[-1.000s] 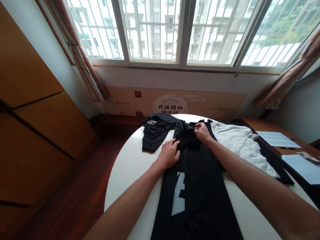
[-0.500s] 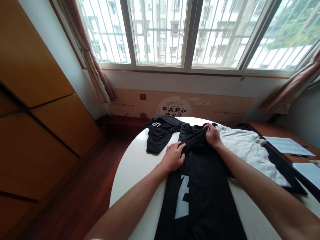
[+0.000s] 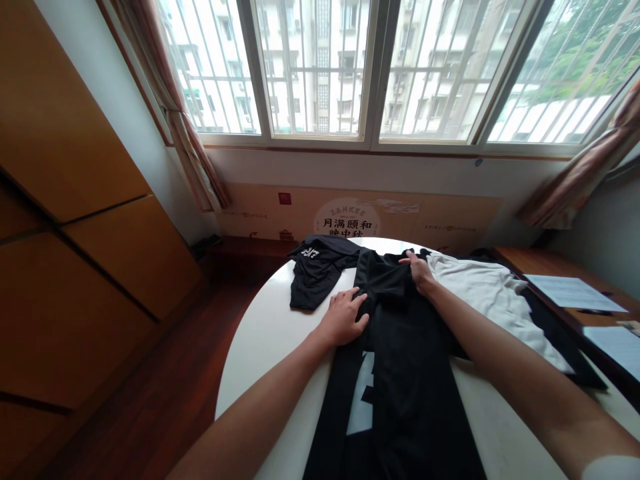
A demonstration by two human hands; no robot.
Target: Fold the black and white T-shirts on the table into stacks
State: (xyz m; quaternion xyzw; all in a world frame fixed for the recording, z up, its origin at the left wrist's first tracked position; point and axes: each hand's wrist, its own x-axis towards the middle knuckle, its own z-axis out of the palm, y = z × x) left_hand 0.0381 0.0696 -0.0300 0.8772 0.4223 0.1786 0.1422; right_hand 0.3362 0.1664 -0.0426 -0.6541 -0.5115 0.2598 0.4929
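A pair of black trousers (image 3: 415, 373) with a large pale print (image 3: 361, 400) lies lengthwise on the white round table (image 3: 260, 347), its waist end away from me. My left hand (image 3: 345, 317) rests on the trousers' left edge, fingers spread and flat. At the far right of the waist, my right hand (image 3: 419, 272) is closed on the black cloth with its thumb sticking out to the left; its other fingers are partly hidden. A fold of cloth lies between the hands. Beyond my left hand is a crumpled black garment (image 3: 320, 273) with white lettering.
A white garment (image 3: 480, 280) lies right of my right hand, over dark cloth (image 3: 550, 333). Farther right, a brown wooden desk (image 3: 515, 260) holds paper sheets (image 3: 575, 292) and a pen (image 3: 595, 311). Wooden cabinets (image 3: 100, 267) stand left; barred windows (image 3: 320, 73) are ahead.
My right hand has shifted slightly left, and its thumb now stretches out. The cloth it was pulling up has dropped into a flatter fold. My left hand stays nearly in place.
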